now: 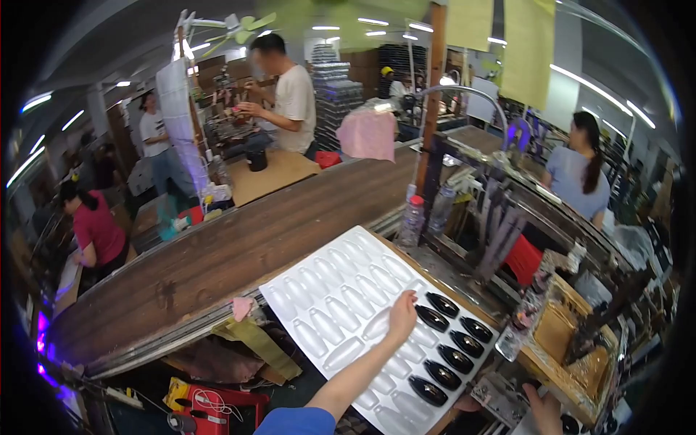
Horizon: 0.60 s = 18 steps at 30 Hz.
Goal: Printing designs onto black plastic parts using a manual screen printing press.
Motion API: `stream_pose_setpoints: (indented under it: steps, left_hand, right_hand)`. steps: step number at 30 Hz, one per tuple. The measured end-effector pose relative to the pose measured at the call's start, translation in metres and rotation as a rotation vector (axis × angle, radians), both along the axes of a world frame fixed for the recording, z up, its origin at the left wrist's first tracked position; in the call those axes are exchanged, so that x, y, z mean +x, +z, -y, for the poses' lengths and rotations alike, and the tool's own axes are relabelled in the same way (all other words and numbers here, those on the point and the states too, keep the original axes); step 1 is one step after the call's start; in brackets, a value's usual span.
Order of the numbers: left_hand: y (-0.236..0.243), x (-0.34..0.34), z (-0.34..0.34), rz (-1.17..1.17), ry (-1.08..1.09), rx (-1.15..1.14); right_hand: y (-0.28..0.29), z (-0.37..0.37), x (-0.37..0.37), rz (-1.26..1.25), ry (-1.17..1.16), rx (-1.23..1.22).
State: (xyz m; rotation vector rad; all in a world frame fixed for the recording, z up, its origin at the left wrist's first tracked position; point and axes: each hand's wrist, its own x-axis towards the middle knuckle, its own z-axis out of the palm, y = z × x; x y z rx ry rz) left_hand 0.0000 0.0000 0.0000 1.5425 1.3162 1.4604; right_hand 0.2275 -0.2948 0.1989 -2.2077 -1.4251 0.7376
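A white moulded tray [317, 308] with rows of elongated hollows lies tilted in front of me. Glossy black oval pieces [455, 358] sit in the hollows along its right side. My left hand [403, 317] is over the tray, its fingers curled together just left of the upper black pieces; whatever they may hold is hidden. At the lower right, my right hand [542, 407] is beside a small metal fixture [500, 400], below a wooden-framed screen [557, 330]. Most of its fingers are covered, so its grip does not show.
A long brown conveyor belt [239, 239] runs behind the tray. A red-capped plastic bottle [412, 217] stands by a dark post. Red bins [225, 407] lie at the lower left. Several people work beyond, one in a white shirt [296, 101] across the belt.
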Motion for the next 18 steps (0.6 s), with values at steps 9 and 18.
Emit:
stream_pose_setpoints:
  steps: [9, 18]
  left_hand:
    - [0.000, -0.010, -0.002, -0.033, 0.002, 0.077]
    - [0.002, 0.002, 0.001, -0.045, 0.002, 0.093]
  right_hand:
    - [0.022, -0.018, -0.043, 0.206, -0.024, -0.071]
    - [-0.031, 0.003, -0.020, 0.404, 0.041, 0.270]
